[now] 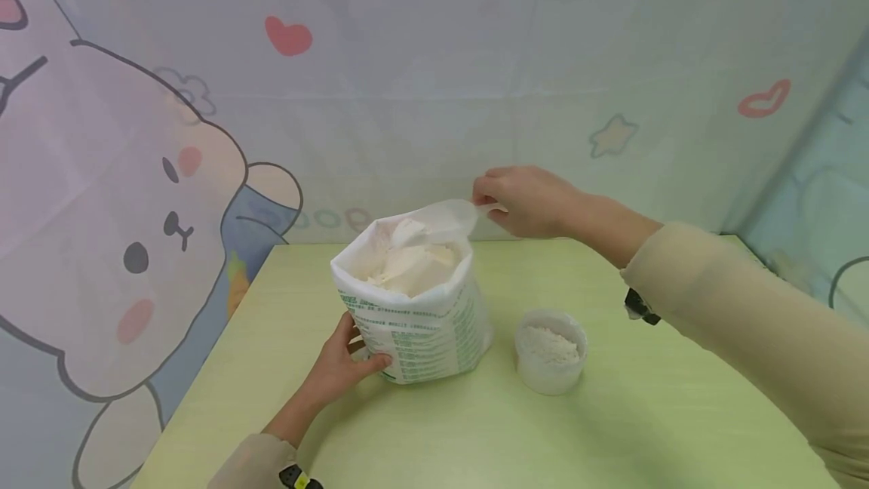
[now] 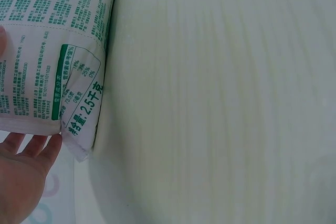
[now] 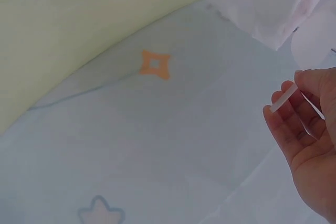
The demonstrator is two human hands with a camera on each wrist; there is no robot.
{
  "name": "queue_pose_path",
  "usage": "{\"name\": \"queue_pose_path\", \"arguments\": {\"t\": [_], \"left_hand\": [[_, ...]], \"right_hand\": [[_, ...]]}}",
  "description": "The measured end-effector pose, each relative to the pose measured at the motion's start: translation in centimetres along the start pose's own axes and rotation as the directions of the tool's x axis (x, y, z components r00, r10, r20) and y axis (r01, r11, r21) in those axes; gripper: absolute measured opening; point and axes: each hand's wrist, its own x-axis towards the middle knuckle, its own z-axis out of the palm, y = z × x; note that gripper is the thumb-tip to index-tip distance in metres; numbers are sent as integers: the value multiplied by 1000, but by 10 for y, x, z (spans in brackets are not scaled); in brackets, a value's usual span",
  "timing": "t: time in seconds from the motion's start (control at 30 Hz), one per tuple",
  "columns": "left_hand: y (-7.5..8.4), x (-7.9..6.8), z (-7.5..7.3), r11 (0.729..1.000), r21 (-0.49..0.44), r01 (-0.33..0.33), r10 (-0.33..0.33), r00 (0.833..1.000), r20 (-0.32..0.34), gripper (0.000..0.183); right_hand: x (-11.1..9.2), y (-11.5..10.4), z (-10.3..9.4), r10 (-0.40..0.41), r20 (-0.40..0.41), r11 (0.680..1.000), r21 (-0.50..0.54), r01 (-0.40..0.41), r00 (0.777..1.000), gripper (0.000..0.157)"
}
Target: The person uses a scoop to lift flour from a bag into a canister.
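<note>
An opened white bag of flour with green print stands upright on the table. My left hand holds its lower left side, thumb across the printed front. The left wrist view shows that hand's fingertips against the bag's edge. Beyond the bag's right rim, my right hand pinches the thin handle of a white plastic scoop. The scoop's head reaches over the bag's mouth, above the heaped flour. In the right wrist view, thumb and fingers meet on the handle.
A small white tub with flour in it stands right of the bag. The table is pale green. Directly behind its back edge hangs a printed cloth with hearts and a cartoon animal.
</note>
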Motion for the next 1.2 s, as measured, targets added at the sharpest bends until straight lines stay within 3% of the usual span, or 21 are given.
{"name": "queue_pose_path", "arguments": {"t": [0.87, 1.2], "left_hand": [[-3, 1, -2, 1000, 1, -7, 7, 1000, -6, 73], [-2, 1, -2, 1000, -1, -9, 9, 1000, -7, 72]], "right_hand": [[-50, 48, -6, 91, -65, 995, -37, -93, 994, 13], [-66, 62, 8, 103, -59, 994, -20, -104, 993, 14]]}}
